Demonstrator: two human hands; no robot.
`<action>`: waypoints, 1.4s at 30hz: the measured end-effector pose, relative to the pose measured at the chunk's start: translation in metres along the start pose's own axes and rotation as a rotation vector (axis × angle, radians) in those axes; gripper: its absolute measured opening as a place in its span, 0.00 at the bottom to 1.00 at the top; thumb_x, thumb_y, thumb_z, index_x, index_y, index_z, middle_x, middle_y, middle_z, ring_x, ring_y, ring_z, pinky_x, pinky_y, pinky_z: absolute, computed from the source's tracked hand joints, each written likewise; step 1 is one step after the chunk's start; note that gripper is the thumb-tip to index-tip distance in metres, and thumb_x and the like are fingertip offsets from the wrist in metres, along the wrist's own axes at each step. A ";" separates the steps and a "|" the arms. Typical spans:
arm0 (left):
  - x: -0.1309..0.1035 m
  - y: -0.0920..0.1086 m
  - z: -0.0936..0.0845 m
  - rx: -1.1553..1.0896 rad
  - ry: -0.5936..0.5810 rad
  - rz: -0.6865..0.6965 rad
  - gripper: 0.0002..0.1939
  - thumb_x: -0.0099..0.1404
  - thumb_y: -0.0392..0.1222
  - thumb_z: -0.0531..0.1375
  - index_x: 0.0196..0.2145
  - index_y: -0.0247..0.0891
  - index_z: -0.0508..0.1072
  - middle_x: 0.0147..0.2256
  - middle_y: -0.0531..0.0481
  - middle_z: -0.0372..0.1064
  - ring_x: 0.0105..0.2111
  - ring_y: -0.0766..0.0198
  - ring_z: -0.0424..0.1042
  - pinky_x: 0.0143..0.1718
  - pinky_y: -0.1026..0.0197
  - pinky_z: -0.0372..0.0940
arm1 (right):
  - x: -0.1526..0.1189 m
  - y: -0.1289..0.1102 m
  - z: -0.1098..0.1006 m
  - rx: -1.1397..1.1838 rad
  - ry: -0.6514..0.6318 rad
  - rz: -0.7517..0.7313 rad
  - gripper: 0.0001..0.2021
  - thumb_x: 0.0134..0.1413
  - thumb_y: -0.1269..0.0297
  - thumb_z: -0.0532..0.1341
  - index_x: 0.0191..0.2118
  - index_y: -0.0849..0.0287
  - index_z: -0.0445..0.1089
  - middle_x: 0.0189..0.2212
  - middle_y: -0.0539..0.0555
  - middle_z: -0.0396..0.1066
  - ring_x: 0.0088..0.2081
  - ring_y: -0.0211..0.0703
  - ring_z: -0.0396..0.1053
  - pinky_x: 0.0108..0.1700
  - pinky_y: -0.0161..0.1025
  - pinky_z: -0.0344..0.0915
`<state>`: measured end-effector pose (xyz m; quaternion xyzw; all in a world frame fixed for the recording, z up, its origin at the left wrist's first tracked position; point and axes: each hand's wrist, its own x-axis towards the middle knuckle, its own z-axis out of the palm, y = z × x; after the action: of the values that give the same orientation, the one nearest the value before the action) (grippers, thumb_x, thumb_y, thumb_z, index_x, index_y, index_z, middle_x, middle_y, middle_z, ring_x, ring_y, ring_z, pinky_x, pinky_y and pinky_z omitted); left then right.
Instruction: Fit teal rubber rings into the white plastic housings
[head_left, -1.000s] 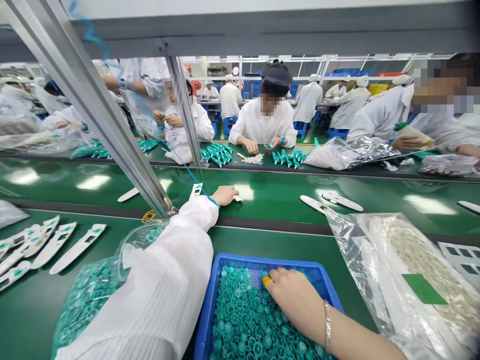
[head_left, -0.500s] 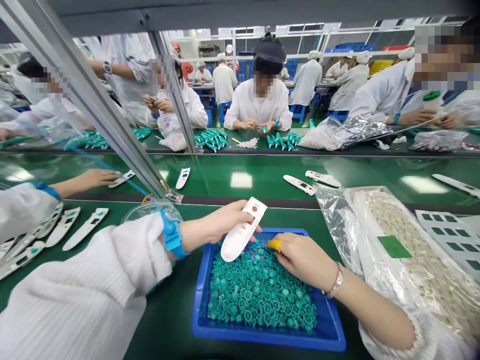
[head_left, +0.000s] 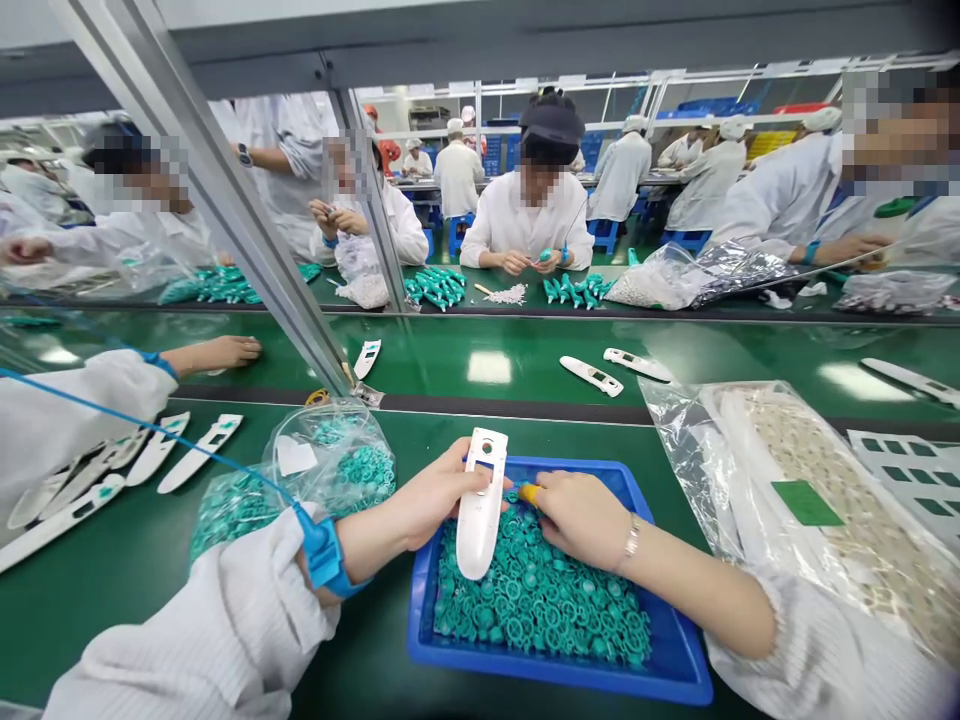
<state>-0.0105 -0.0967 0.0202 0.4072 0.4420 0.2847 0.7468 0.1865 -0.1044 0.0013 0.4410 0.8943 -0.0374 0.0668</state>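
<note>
A long white plastic shell [head_left: 481,535] with a round hole and a window is gripped by my left hand [head_left: 435,495], which has a blue wrist strap. It hangs over the left part of a blue tray [head_left: 555,680] filled with small green rings and caps [head_left: 532,600]. My right hand [head_left: 577,515], with a yellow cover on one finger, is bent down at the back of the tray, close beside the shell. Its fingers are closed together; whatever is between them is too small or hidden to name.
Left of the tray lies a clear bag of green parts [head_left: 352,460], then several white shells [head_left: 199,455]. A plastic-wrapped pack [head_left: 810,440] is on the right. More shells lie on the green belt [head_left: 420,350]. A metal post [head_left: 247,230] slants at left; a person's hand [head_left: 225,352] reaches over the belt.
The shell in my left hand has turned more upright and moved down. My right hand has shifted slightly left toward it. The neighbour's hand no longer touches a shell on the belt.
</note>
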 end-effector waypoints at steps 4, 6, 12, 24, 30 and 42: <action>-0.002 -0.001 0.009 -0.020 -0.074 0.007 0.22 0.54 0.32 0.57 0.47 0.39 0.58 0.39 0.46 0.72 0.32 0.61 0.74 0.36 0.58 0.65 | -0.023 0.006 -0.030 0.320 0.293 -0.021 0.09 0.55 0.69 0.54 0.38 0.59 0.70 0.33 0.52 0.68 0.29 0.36 0.68 0.31 0.34 0.65; -0.003 -0.002 0.017 -0.046 -0.118 0.017 0.22 0.54 0.31 0.57 0.47 0.39 0.58 0.37 0.49 0.71 0.32 0.62 0.74 0.36 0.59 0.66 | -0.028 0.006 -0.038 0.483 0.517 -0.048 0.07 0.56 0.68 0.55 0.39 0.57 0.69 0.34 0.52 0.68 0.32 0.36 0.68 0.33 0.34 0.66; -0.008 -0.006 0.040 -0.122 -0.234 0.130 0.16 0.56 0.32 0.57 0.43 0.41 0.62 0.30 0.54 0.69 0.29 0.66 0.72 0.39 0.58 0.66 | -0.021 -0.009 -0.036 0.387 0.879 -0.025 0.02 0.54 0.68 0.59 0.35 0.56 0.68 0.31 0.52 0.69 0.33 0.41 0.67 0.34 0.39 0.66; -0.010 -0.015 0.049 -0.157 -0.256 0.299 0.11 0.64 0.44 0.53 0.44 0.42 0.62 0.27 0.53 0.66 0.28 0.67 0.69 0.29 0.66 0.62 | -0.019 -0.010 -0.027 0.276 0.993 -0.037 0.10 0.49 0.72 0.63 0.38 0.55 0.66 0.31 0.51 0.71 0.32 0.42 0.63 0.34 0.40 0.63; -0.010 -0.018 0.049 0.024 -0.164 0.396 0.13 0.65 0.47 0.52 0.46 0.42 0.65 0.31 0.52 0.64 0.30 0.67 0.65 0.31 0.65 0.61 | -0.022 -0.009 -0.031 0.308 1.020 0.079 0.10 0.49 0.66 0.64 0.38 0.55 0.64 0.30 0.52 0.65 0.34 0.44 0.63 0.34 0.42 0.64; 0.007 -0.012 0.039 0.523 0.108 0.567 0.11 0.67 0.47 0.49 0.43 0.40 0.59 0.21 0.57 0.62 0.18 0.70 0.59 0.19 0.67 0.50 | -0.020 -0.018 -0.026 1.248 0.687 0.134 0.13 0.57 0.68 0.55 0.49 0.53 0.63 0.40 0.52 0.74 0.39 0.39 0.73 0.41 0.37 0.70</action>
<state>0.0282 -0.1109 0.0172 0.6741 0.4083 0.3789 0.4850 0.1818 -0.1280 0.0298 0.4378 0.6476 -0.3966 -0.4813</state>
